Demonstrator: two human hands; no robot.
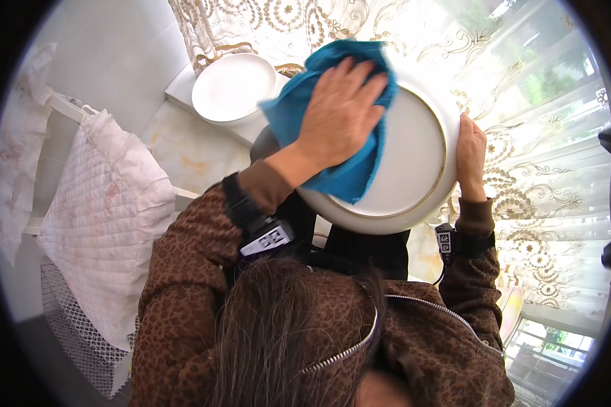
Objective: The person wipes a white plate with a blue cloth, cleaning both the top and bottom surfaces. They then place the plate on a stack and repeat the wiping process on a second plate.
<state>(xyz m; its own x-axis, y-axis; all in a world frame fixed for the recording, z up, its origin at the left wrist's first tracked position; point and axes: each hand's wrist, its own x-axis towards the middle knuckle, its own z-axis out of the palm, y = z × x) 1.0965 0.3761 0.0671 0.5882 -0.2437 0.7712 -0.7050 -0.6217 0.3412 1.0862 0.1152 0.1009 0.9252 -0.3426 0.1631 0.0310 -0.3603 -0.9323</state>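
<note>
A large round white dish (412, 147) is held over my lap. A raised ring with a brownish edge runs around its upward face, which looks like the underside. My right hand (471, 147) grips its rim at the right, fingers mostly hidden behind it. Across the left part of the dish lies a blue cloth (290, 109), bunched and draping past the rim. My left hand (338, 112) holds this cloth flat against the dish, fingers spread and slightly blurred.
Another white dish (234, 87) rests on a white ledge (183, 95) at the upper left. A sheer embroidered curtain (529, 203) hangs close beyond my right hand. To the left stand a chair with a quilted cover (102, 219) and a wire mesh basket (81, 330).
</note>
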